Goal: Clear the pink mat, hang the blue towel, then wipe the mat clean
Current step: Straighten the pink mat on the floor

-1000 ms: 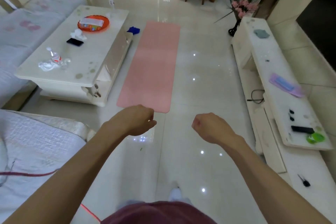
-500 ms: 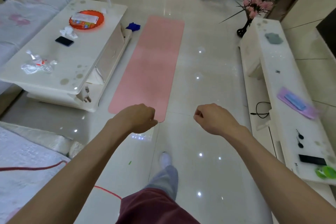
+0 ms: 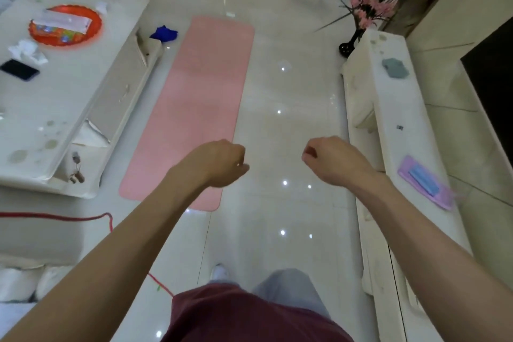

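A long pink mat (image 3: 194, 97) lies flat on the glossy floor ahead, its surface bare. A crumpled blue towel (image 3: 163, 33) sits on the floor between the mat's far left corner and the coffee table. My left hand (image 3: 219, 162) hovers over the mat's near right corner, fingers loosely curled and holding nothing. My right hand (image 3: 333, 161) hangs level with it over bare floor to the right of the mat, also loosely curled and holding nothing.
A white coffee table (image 3: 69, 86) on the left carries an orange tray (image 3: 65, 26), tissues and a phone (image 3: 19, 69). A long white console (image 3: 388, 108) lines the right, with a grey cloth (image 3: 395, 68) and a flower vase (image 3: 349, 44). A red cord (image 3: 69, 218) crosses the floor.
I have walked forward, so the mat and the towel are nearer. Both hands keep the same loose curl out in front.
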Action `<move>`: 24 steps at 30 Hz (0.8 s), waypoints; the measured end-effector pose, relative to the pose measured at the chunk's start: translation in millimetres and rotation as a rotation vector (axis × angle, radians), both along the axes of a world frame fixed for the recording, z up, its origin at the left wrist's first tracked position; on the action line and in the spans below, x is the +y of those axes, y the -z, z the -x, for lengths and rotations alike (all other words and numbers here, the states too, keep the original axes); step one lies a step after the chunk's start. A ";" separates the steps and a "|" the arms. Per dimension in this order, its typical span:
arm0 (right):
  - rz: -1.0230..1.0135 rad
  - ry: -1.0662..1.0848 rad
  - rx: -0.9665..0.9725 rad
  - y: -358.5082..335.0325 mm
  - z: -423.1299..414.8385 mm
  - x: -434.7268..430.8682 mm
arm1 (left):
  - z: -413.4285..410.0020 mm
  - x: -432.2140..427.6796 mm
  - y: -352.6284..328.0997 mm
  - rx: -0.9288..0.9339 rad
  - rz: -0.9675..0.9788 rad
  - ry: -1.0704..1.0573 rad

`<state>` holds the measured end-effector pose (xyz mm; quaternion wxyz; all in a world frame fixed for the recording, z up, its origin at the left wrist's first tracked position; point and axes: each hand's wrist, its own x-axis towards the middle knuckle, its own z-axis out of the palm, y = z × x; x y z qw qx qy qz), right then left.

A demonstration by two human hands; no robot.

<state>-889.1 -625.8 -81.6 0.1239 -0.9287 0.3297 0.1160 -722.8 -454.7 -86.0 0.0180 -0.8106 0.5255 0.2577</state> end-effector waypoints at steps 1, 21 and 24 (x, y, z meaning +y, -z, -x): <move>-0.013 -0.014 0.010 3.9 -7.7 -9.8 | -9.0 -6.3 4.1 0.004 -0.038 -0.015; -0.074 -0.696 0.042 10.7 -221.6 -234.8 | -83.5 -173.3 2.9 0.009 -0.032 -0.727; -0.095 -0.752 0.035 14.2 -245.2 -250.1 | -98.1 -191.7 1.4 0.000 -0.042 -0.770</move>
